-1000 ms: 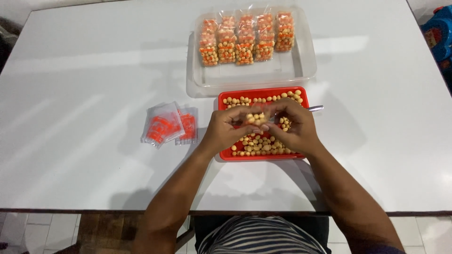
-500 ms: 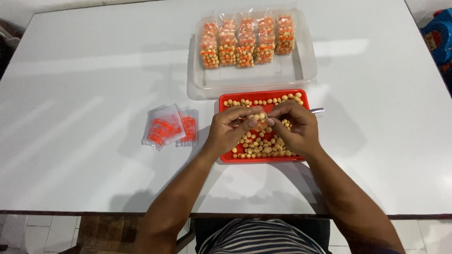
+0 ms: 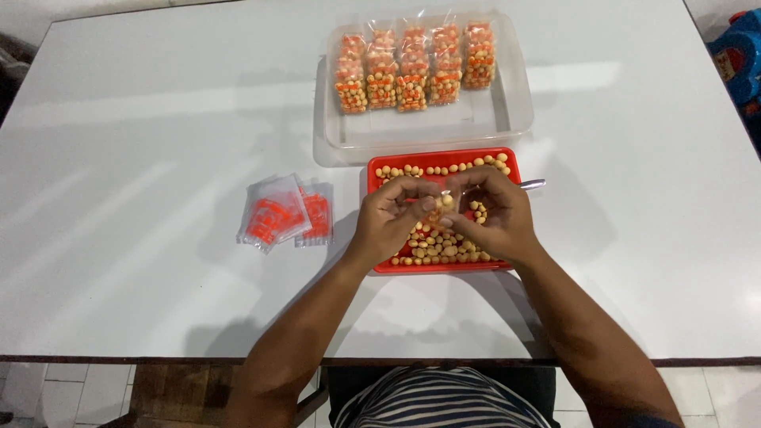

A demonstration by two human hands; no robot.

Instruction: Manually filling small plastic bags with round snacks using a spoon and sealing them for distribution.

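My left hand (image 3: 388, 218) and my right hand (image 3: 491, 214) meet over a red tray (image 3: 372, 170) of small round yellow snack balls (image 3: 440, 246). Between the fingertips of both hands I pinch a small clear plastic bag (image 3: 444, 200) with a few balls in it. A metal spoon handle (image 3: 533, 184) sticks out from behind my right hand at the tray's right edge.
A clear plastic container (image 3: 507, 119) beyond the tray holds several filled packets (image 3: 412, 67) in a row. A pile of flat orange-printed bags (image 3: 281, 214) lies left of the tray. The white table (image 3: 127, 158) ends near my body; a blue object (image 3: 741, 55) sits far right.
My fingers have shifted slightly on the small bag, bringing it closer between both hands. The tray, the container and the flat bags have not moved.
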